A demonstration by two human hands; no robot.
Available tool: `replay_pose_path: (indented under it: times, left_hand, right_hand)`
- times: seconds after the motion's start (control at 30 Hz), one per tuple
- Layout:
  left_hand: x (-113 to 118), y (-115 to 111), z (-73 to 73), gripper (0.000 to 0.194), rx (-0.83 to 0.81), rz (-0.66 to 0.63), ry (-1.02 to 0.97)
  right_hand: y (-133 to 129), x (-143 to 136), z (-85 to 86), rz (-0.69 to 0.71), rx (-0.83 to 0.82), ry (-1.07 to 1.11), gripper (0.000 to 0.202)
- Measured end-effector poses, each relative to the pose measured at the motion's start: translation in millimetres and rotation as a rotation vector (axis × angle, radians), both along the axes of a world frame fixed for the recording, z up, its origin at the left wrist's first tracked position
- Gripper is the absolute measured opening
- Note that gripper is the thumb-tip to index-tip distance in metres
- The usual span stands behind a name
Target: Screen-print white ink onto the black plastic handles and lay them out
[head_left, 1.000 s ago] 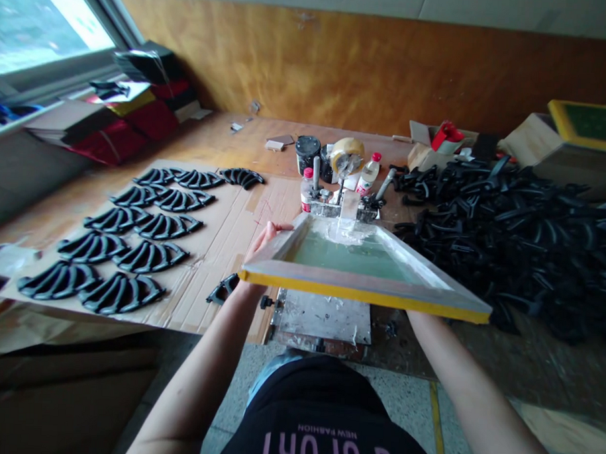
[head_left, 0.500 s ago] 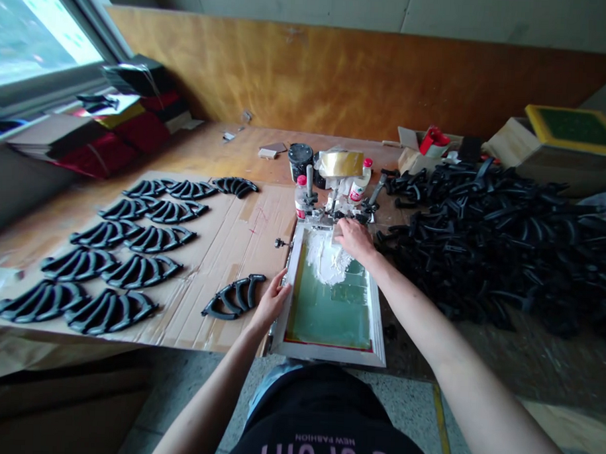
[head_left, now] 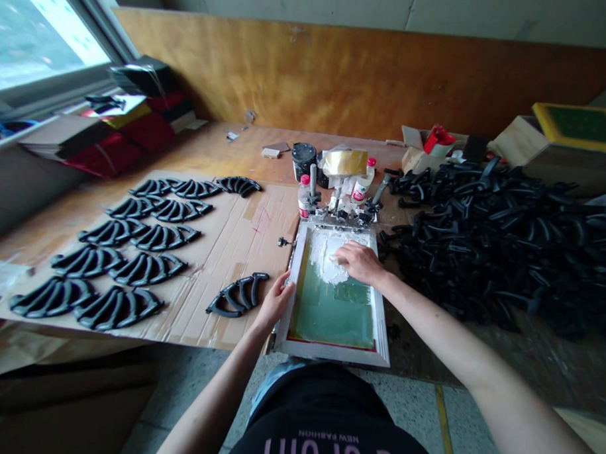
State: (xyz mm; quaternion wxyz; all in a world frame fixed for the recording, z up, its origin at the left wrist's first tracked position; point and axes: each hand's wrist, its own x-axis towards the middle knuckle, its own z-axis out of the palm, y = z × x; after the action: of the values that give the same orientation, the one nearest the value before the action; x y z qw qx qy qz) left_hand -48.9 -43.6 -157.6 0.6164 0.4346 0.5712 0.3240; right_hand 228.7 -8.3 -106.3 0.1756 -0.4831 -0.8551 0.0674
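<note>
A silk-screen frame (head_left: 383,322) with a silver border lies in front of me, its green mesh (head_left: 332,321) smeared with white ink (head_left: 326,262) in the far half. My right hand (head_left: 360,262) is closed on a small scraper (head_left: 337,259), mostly hidden by the fingers, at the right part of the ink. At the frame's left side, my left hand (head_left: 278,299) grips the border. Left of that hand, a few curved black plastic parts (head_left: 238,294) lie on cardboard.
Rows of black parts (head_left: 118,308) lie on the cardboard (head_left: 195,309) at left. A big heap of black parts (head_left: 461,239) covers the right side. Behind the frame stand a metal clamp (head_left: 339,218), red-capped bottles (head_left: 304,195) and a dark tub (head_left: 304,161).
My right hand has moved the scraper from the far end of the mesh towards me, over the white ink. The left hand stays at the frame's left border.
</note>
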Motion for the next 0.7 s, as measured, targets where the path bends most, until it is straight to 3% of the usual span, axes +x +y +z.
replay_pose_path:
  times: [0.07, 0.17, 0.23, 0.3, 0.43, 0.53, 0.63, 0.7]
  left_hand:
    - [-1, 0, -0.3, 0.072, 0.0, -0.001, 0.008]
    - [-2, 1, -2.8, 0.072, 0.007, -0.014, 0.022]
    - [-2, 2, -1.6, 0.071, 0.01, -0.018, 0.038]
    - [-3, 1, 5.6, 0.072, 0.007, -0.02, 0.05]
    - [-4, -1, 41.1, 0.068, 0.04, -0.008, 0.011]
    - [-4, 3, 73.0, 0.058, 0.08, 0.016, -0.027]
    - [1, 17, 94.0, 0.06, 0.127, 0.03, -0.112]
    - [9, 33, 102.8, 0.058, 0.247, 0.063, -0.223]
  right_hand:
    - [-8, -4, -8.1, 0.016, 0.075, 0.014, 0.017]
    - [-16, -4, -11.9, 0.112, 0.061, 0.034, 0.018]
    - [-6, -3, -5.9, 0.079, 0.018, 0.061, 0.014]
    - [17, -2, 4.9, -0.034, -0.009, 0.085, 0.026]
    - [63, 6, 28.2, -0.306, 0.021, 0.055, 0.058]
    - [69, 34, 34.8, -0.44, 0.103, 0.097, 0.045]
    - [51, 72, 21.8, -0.668, 0.098, 0.239, 0.029]
    - [33, 86, 2.9, -0.725, -0.004, 0.31, 0.024]
